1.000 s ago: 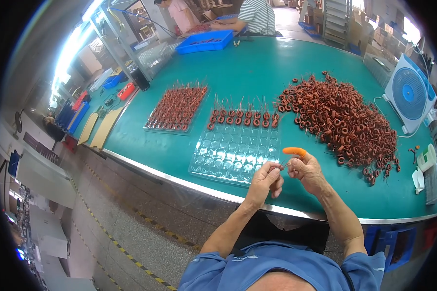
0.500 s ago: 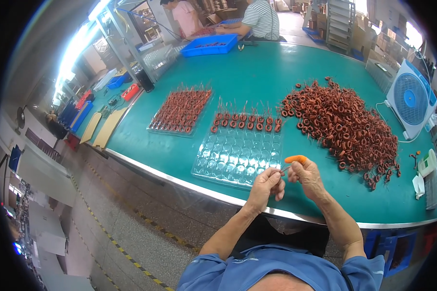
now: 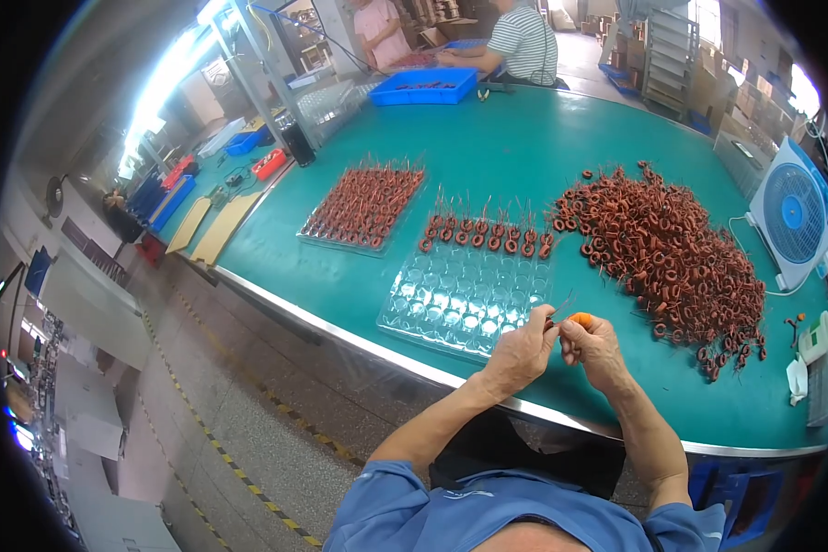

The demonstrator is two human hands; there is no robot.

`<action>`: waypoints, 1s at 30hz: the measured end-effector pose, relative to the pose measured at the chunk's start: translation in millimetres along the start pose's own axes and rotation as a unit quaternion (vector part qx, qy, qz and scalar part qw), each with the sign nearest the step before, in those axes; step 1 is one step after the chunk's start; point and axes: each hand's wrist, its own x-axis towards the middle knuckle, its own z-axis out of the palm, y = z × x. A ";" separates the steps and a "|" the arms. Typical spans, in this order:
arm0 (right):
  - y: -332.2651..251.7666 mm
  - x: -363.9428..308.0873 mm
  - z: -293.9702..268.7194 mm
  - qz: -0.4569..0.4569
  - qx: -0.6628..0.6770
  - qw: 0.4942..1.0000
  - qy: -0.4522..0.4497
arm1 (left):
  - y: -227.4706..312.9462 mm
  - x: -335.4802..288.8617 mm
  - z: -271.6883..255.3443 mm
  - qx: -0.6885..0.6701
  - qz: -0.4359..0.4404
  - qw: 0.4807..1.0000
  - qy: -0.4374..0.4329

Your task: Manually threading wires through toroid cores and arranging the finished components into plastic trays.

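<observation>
Above the table's front edge, my left hand (image 3: 522,357) is closed around a small copper-wound ring coil (image 3: 550,324), its thin leads sticking up past the fingers. My right hand (image 3: 596,351) meets it, thumb and index finger pinched at the coil's side; the exact contact is hidden. An orange cover (image 3: 579,319), looking like a finger cot, sits on the right index finger. Just beyond my hands lies a clear plastic tray (image 3: 423,293) with round pockets. Ring coils (image 3: 478,233) stand in its far rows, leads upward; the nearer pockets hold none.
A big heap of ring coils (image 3: 662,248) covers the table's right side. A second tray full of coils (image 3: 363,204) lies at left. Farther off are a blue bin (image 3: 423,87) and two people. A blue fan (image 3: 794,207) stands at the right edge.
My hands have come together, with the left turned more over the coil and the right index finger drawn in against it. The whole view has shifted slightly.
</observation>
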 end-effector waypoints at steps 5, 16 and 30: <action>2.3 3.7 -2.2 0.005 0.024 1.000 -0.008 | 4.5 14.8 -20.2 0.076 0.033 0.991 -0.106; 0.1 2.1 -3.7 0.043 -0.001 0.998 -0.043 | 3.0 25.0 -48.6 0.055 0.130 0.945 -0.295; -11.1 7.7 -3.7 0.006 -0.165 0.986 -0.025 | 2.2 14.8 -38.6 0.269 0.258 0.905 -0.203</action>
